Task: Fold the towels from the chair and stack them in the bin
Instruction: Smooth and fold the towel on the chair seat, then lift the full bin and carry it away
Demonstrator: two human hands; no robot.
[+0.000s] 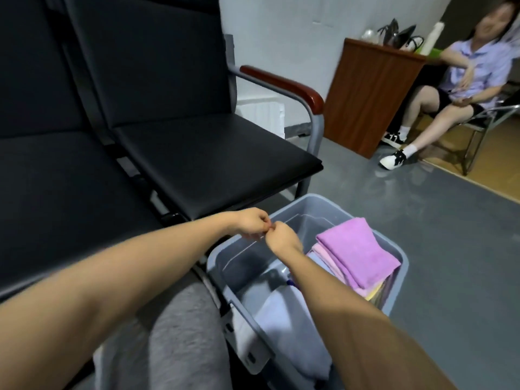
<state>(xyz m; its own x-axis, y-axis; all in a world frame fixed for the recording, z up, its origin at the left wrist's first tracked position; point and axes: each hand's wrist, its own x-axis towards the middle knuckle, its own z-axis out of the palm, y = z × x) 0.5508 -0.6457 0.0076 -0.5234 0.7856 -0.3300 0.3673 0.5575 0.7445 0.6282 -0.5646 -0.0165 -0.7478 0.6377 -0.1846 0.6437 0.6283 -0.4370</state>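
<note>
I see the black chair (pixel 197 153), the grey bin (pixel 403 266) just beside it, and folded towels (pixel 354 249) stacked inside (purple on top). My left hand (pixel 250 222) and right hand (pixel 282 237) meet over the bin's rim, both clenched; whether they pinch anything, I cannot tell.

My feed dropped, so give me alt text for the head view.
The left hand and right hand meet with curled fingers above a grey bin. Folded towels, purple on top, are stacked in its right side; black chairs stand to the left.

Grey floor (pixel 408 249), white wall (pixel 281 38), brown wooden cabinet (pixel 371 94)
</note>
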